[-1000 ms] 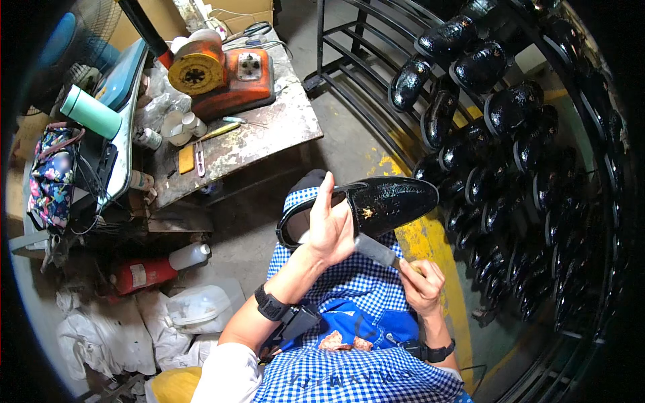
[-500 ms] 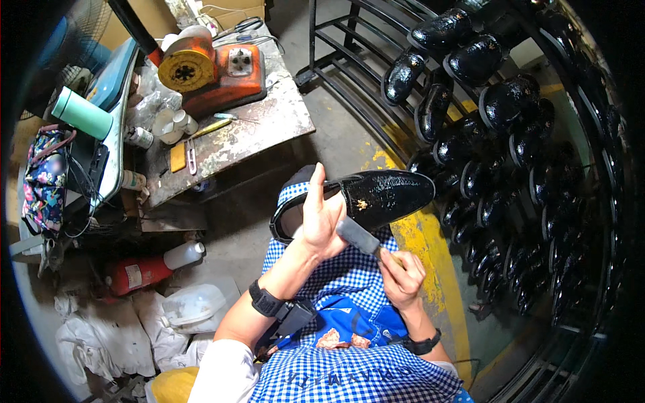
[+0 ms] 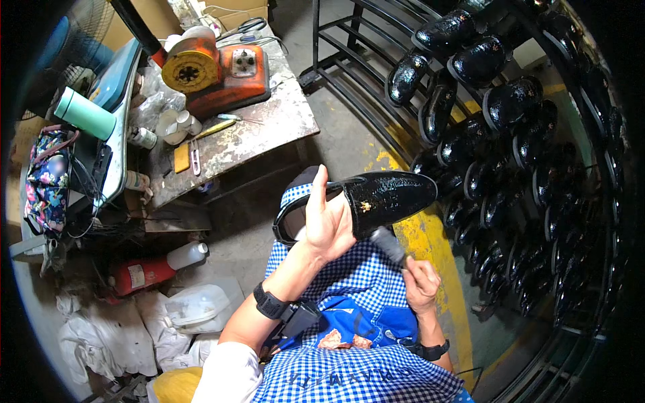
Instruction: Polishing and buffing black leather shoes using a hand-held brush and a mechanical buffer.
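A glossy black shoe [image 3: 396,195] with a small gold ornament lies sideways above my lap, its toe to the right. My left hand [image 3: 328,225] reaches into its opening; the thumb points up and the other fingers are hidden inside, holding it. My right hand [image 3: 422,283] is closed around the handle of a flat grey-headed tool [image 3: 388,246]. That tool is smeared by motion, and its head is just below the shoe's near side; whether they touch I cannot tell. A blue-and-white checked apron [image 3: 336,279] covers my lap.
Racks [image 3: 339,57] with many black shoes [image 3: 480,60] stand to the right. On the worn bench [image 3: 282,114] are an orange machine [image 3: 232,84], cups and small tools. Left are a green tumbler [image 3: 85,113], a red bottle [image 3: 138,274] and a translucent plastic container [image 3: 198,309].
My right hand has moved right and down with the grey-headed tool, away from my left palm to the shoe's near side. The left hand and shoe have barely shifted.
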`<state>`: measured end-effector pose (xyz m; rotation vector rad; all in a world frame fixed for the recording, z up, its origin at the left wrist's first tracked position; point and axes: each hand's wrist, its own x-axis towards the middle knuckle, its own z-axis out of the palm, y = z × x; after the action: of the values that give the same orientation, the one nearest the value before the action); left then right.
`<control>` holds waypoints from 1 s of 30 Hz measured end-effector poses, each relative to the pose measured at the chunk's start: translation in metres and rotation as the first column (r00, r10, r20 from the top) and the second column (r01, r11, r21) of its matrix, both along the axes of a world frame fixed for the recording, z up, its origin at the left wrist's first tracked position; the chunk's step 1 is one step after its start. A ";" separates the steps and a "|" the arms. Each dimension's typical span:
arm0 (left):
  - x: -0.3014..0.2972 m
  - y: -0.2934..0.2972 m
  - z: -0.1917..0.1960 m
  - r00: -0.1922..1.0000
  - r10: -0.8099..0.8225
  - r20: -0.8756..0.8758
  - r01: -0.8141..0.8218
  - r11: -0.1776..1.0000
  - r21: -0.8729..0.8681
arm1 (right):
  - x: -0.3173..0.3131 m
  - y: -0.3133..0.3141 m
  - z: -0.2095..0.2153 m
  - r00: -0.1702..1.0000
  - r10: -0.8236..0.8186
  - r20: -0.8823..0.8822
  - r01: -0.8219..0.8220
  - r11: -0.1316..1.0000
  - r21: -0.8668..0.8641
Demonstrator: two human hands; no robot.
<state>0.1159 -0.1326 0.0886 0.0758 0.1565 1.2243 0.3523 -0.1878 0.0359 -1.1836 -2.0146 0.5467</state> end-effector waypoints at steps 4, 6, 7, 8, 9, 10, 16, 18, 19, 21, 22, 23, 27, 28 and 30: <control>0.001 -0.001 -0.002 1.000 -0.004 -0.029 0.003 1.000 -0.030 | -0.012 0.004 0.011 0.998 0.056 -0.005 -0.055 0.993 0.105; 0.000 -0.004 -0.006 0.999 0.025 -0.030 -0.025 0.999 -0.021 | -0.019 0.006 0.008 0.988 0.135 0.070 -0.144 0.977 0.156; 0.000 -0.003 -0.006 0.999 0.029 -0.034 -0.029 1.000 -0.011 | -0.015 0.009 -0.004 0.988 0.144 0.063 -0.152 0.975 0.162; 0.000 -0.003 -0.006 0.999 0.021 -0.031 -0.022 1.000 -0.009 | -0.005 0.011 -0.011 0.991 0.108 0.084 -0.121 0.976 0.180; 0.000 -0.005 -0.006 0.999 0.018 -0.031 -0.018 1.000 -0.013 | 0.007 0.009 -0.019 0.992 0.075 0.101 -0.094 0.977 0.193; 0.000 -0.004 -0.005 1.000 0.009 0.009 -0.009 1.000 0.027 | 0.017 0.004 -0.022 0.991 -0.028 0.133 0.006 0.987 0.159; 0.026 -0.037 -0.027 0.722 0.085 -0.686 -0.065 0.996 0.056 | 0.019 0.008 -0.018 0.616 -0.578 -0.536 0.537 0.805 -0.251; 0.035 -0.054 -0.031 0.471 0.086 -0.878 0.038 0.992 0.118 | 0.040 0.013 -0.022 0.580 -0.627 -0.520 0.467 0.779 -0.417; 0.038 -0.061 -0.030 0.420 0.053 -0.906 0.092 0.991 0.100 | 0.047 0.015 -0.024 0.553 -0.674 -0.489 0.379 0.727 -0.572; 0.040 -0.068 -0.032 0.401 0.033 -0.915 0.139 0.986 0.097 | 0.044 0.025 -0.025 0.540 -0.677 -0.500 0.381 0.726 -0.573; 0.039 -0.069 -0.034 0.360 0.024 -0.933 0.183 0.978 0.096 | 0.038 0.031 -0.019 0.584 -0.636 -0.504 0.378 0.763 -0.525; 0.038 -0.071 -0.035 0.317 0.017 -0.948 0.225 0.970 0.092 | 0.034 0.035 -0.014 0.627 -0.592 -0.506 0.369 0.798 -0.477; 0.044 -0.079 -0.034 0.060 0.085 -0.995 0.411 0.906 0.102 | 0.030 0.048 0.001 0.722 -0.358 -0.591 0.109 0.903 -0.415; 0.042 -0.090 -0.050 -0.301 0.562 -0.770 0.669 0.700 0.250 | 0.031 0.050 0.009 0.793 -0.304 -0.528 0.057 0.899 -0.434; 0.040 -0.093 -0.050 -0.366 0.930 -0.004 0.900 0.355 0.254 | 0.048 0.048 0.013 0.907 -0.189 -0.375 -0.019 0.874 -0.485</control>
<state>0.1560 -0.2253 0.0389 3.0479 1.1825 0.4617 0.4004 -0.1398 0.0493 -1.2990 -1.4902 1.1972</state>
